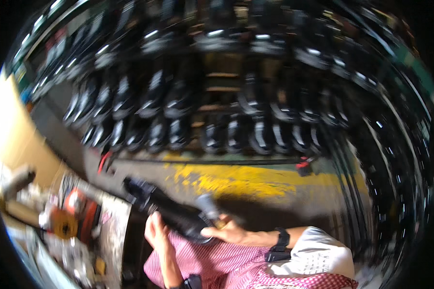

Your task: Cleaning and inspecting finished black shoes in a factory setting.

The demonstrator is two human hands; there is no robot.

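Note:
A black shoe point(181, 214) lies slantwise above my lap, one end toward the bench at the left and the other near my right hand. My left hand point(158, 233) is closed against its near side, fingers partly hidden and blurred. In my right hand point(230, 233) is a brush point(208, 206) with pale grey bristles and a short yellowish handle. The bristles point up and away, just beyond the shoe's right end. Blur hides whether they touch the shoe. A red-and-white checked cloth point(202, 260) covers my lap under the shoe.
Rows of glossy black shoes point(154, 94) stand on a rack ahead, above a dark rail point(217, 162). The floor point(231, 180) has worn yellow paint. A cluttered bench point(115, 216) at the left bears an orange object point(75, 201). More dark racking point(395, 164) rises at the right.

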